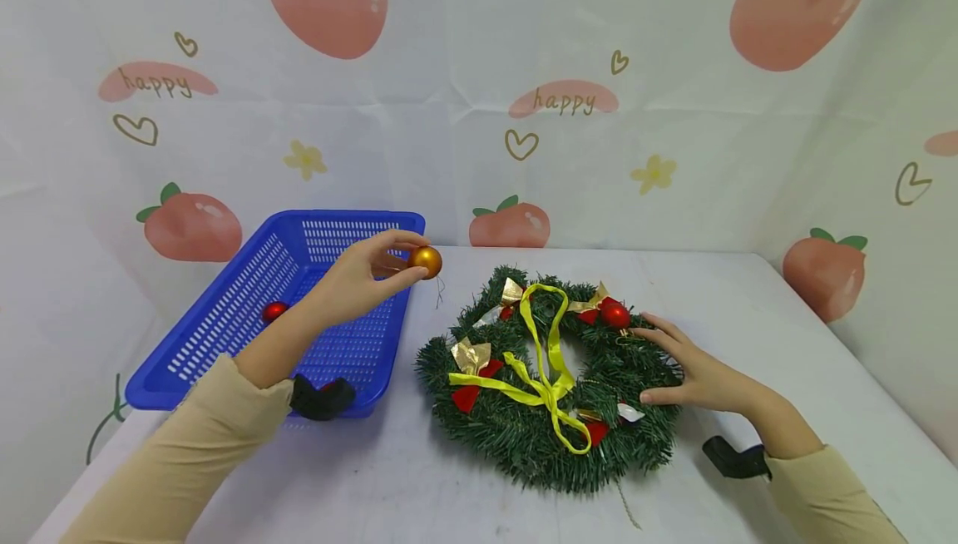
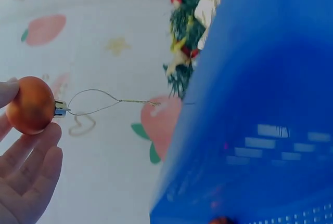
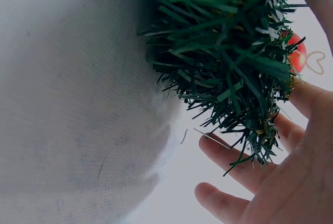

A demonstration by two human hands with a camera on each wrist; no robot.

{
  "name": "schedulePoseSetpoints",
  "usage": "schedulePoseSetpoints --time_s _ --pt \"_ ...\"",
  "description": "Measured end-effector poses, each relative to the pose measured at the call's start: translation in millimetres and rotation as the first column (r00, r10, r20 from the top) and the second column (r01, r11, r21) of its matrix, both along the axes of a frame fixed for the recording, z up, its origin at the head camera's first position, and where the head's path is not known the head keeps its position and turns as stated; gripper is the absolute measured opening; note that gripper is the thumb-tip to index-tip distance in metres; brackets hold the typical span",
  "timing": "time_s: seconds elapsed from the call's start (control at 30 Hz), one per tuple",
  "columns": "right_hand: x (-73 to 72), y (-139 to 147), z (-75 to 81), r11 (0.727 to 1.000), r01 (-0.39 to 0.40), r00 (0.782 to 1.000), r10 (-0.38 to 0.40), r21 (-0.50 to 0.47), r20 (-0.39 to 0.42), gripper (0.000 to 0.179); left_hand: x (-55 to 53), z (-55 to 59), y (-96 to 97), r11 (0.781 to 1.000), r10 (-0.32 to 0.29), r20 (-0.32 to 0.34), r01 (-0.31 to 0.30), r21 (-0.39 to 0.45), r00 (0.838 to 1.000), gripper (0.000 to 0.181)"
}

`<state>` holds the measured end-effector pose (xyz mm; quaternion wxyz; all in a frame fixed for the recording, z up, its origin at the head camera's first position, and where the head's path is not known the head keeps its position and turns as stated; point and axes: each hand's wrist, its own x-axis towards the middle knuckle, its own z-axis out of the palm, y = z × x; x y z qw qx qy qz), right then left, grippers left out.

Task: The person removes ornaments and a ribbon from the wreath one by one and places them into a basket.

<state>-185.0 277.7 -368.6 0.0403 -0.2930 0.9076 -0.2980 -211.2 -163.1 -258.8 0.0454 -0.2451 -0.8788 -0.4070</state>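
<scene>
Above the right rim of the blue basket, my left hand (image 1: 367,278) pinches a gold ball ornament (image 1: 426,262) between thumb and fingers. In the left wrist view, a thin string loop hangs from the metal cap of the gold ball ornament (image 2: 32,105). A green wreath (image 1: 479,436) lies flat on the table, trimmed with a yellow ribbon (image 1: 550,394), red and gold bows and a red ball ornament (image 1: 615,314). At the wreath's right edge, my right hand (image 1: 699,373) rests with fingers spread. The right wrist view has the fingers (image 3: 229,156) against the green needles.
The blue plastic basket (image 1: 407,311) stands on the left of the white table (image 1: 718,294), with a red ball ornament (image 1: 274,311) inside. A patterned cloth (image 1: 449,153) hangs behind the table. Black straps with wrist devices (image 1: 737,458) sit on both forearms.
</scene>
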Motion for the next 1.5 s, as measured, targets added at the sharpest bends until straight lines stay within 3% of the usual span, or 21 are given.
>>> schedulePoseSetpoints --time_s 0.27,0.67,1.5 --pt "-0.3 -0.4 0.6 1.000 0.000 1.000 0.000 0.004 0.000 0.077 -11.1 0.0 -22.7 0.995 0.097 0.025 -0.096 -0.010 0.995 0.039" --pt "0.2 -0.6 0.9 1.000 0.001 1.000 -0.001 0.002 0.000 0.077 -18.1 -3.0 -43.0 0.977 0.207 0.053 -0.205 -0.056 0.977 0.044" --pt "-0.9 0.7 -0.7 1.000 0.003 1.000 -0.003 -0.001 -0.003 0.078 -35.4 -13.5 -58.3 0.963 0.266 0.075 -0.261 -0.069 0.961 0.045"
